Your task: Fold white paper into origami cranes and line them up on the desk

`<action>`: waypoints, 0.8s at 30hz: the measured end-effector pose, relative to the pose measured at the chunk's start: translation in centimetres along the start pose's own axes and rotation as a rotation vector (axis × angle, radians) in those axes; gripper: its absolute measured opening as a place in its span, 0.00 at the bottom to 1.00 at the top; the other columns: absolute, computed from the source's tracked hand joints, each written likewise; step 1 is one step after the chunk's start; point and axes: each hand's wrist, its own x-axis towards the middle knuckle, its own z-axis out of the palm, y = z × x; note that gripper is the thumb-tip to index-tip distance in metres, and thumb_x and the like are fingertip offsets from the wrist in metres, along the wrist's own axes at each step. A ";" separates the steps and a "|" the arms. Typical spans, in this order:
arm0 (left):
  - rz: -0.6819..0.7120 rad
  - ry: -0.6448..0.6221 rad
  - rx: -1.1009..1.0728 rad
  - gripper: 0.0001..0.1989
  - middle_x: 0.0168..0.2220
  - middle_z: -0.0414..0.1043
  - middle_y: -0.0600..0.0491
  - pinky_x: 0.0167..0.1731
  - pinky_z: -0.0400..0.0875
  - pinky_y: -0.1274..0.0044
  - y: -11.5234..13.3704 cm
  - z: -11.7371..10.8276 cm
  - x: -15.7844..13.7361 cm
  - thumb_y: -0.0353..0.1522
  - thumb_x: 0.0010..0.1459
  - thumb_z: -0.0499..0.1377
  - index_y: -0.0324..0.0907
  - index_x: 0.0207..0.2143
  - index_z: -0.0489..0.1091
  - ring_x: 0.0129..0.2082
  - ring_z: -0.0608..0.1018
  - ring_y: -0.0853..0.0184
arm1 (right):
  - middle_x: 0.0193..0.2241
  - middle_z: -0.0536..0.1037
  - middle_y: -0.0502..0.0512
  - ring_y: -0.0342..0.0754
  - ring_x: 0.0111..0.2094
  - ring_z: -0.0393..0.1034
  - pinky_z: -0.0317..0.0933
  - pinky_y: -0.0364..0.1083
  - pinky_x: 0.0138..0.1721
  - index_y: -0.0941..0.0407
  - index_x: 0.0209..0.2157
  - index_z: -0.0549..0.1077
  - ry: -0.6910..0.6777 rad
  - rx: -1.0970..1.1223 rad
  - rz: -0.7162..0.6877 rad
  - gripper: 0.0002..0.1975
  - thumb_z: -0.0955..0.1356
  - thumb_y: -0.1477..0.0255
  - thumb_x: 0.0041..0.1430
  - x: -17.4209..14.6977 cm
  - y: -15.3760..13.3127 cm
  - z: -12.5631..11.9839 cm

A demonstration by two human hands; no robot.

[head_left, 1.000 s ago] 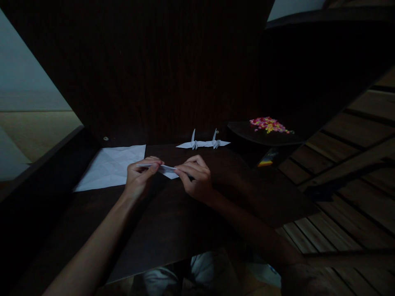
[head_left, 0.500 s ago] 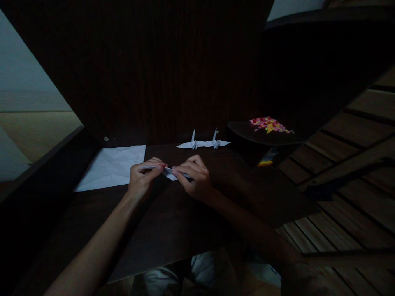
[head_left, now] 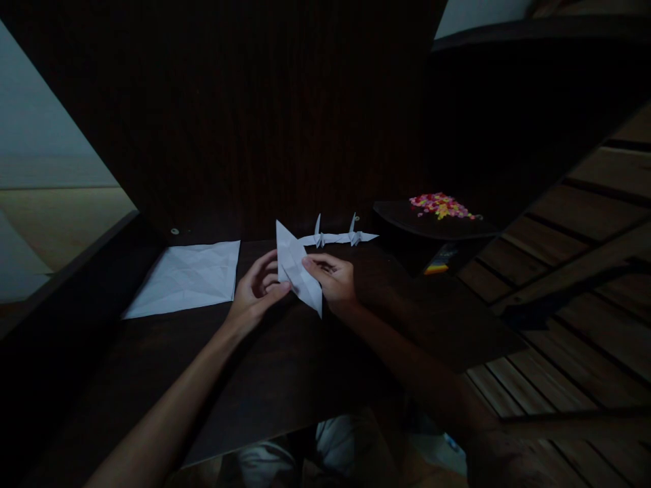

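Observation:
A white sheet of folded paper (head_left: 299, 268), diamond-shaped with creases across it, is held up between both hands above the dark desk. My left hand (head_left: 259, 285) pinches its lower left edge, thumb on the near face. From the other side, my right hand (head_left: 333, 278) grips the right edge, its thumb lying on the face. Just behind stand two folded paper cranes (head_left: 338, 238) side by side, the left one's wing partly covered by the held paper. Left of my hands a creased white sheet (head_left: 190, 278) lies flat on the desk.
Dark boards rise behind and to the left of the desk (head_left: 244, 379). On a small rounded shelf (head_left: 397, 220) at right lies a pile of pink, red and yellow bits (head_left: 441, 205). Beneath it is an object with a yellow stripe (head_left: 437, 266). Wooden slats (head_left: 549, 379) lie beyond.
The folded paper has turned from nearly edge-on and flat to upright, its broad face now showing. Both hands have shifted their hold on its edges.

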 end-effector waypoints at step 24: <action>-0.042 0.327 0.059 0.12 0.28 0.77 0.52 0.27 0.72 0.78 -0.2 -0.4 0.8 0.34 0.41 0.69 0.39 0.29 0.74 0.27 0.77 0.67 | 0.24 0.78 0.53 0.45 0.26 0.74 0.70 0.44 0.30 0.59 0.31 0.76 -0.158 0.000 0.191 0.17 0.76 0.65 0.37 -0.6 1.3 0.9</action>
